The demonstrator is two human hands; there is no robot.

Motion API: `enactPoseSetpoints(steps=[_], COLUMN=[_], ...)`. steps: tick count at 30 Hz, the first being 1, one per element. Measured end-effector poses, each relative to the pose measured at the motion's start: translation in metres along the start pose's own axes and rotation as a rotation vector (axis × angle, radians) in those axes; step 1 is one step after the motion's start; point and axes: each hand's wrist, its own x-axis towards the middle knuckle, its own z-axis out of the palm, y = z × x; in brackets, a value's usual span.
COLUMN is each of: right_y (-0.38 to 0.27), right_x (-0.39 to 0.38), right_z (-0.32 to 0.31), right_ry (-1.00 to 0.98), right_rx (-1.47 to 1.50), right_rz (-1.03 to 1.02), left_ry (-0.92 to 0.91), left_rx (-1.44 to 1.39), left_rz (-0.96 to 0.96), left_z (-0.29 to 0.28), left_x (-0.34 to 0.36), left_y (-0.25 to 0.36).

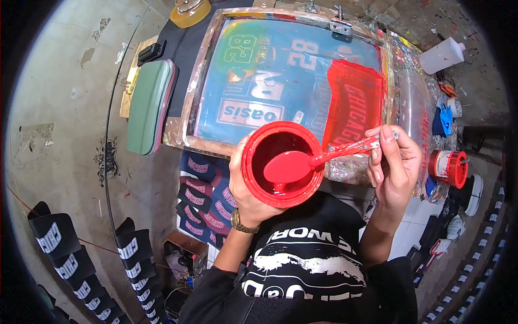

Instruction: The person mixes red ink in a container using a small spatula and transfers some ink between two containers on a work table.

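My left hand (240,181) is wrapped round a red tub (249,189) of red ink, tilted so that its inside faces me. In my right hand (396,164) I pinch the handle of a spoon (291,166), its bowl coated in red and held over the tub's mouth. Ink hangs from the spoon's lower edge. Behind the tub lies a wood-framed printing screen (237,67) with blue mesh and several designs. A patch of wet red ink (353,100) covers the mesh at its right side.
A metal hinge clamp (340,27) grips the screen's far edge. Printed dark pieces (202,200) lie below the screen, left of my arm. Green pads (148,108) stand at the left, a white bottle (441,55) and another red tub (449,167) at the right. Strips of printed pieces (54,237) hang lower left.
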Motion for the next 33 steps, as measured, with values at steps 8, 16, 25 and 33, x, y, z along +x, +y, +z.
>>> enactPoseSetpoints(steps=[8, 16, 25, 33], right_y=[0.003, 0.02, 0.043, 0.047], right_x=[0.003, 0.009, 0.012, 0.013], right_z=[-0.003, -0.01, -0.008, -0.009], right_ry=[-0.013, -0.042, -0.101, -0.127], right_rx=[0.045, 0.196, 0.303, 0.332], right_rz=[0.034, 0.198, 0.302, 0.339], left_ry=[-0.01, -0.028, -0.028, -0.012], left_rx=[-0.01, 0.002, -0.039, -0.003], left_rz=[0.02, 0.057, 0.064, 0.066], left_z=[0.0, 0.0, -0.002, -0.005], left_x=[0.0, 0.001, 0.001, -0.001], left_y=[0.0, 0.0, 0.007, 0.006])
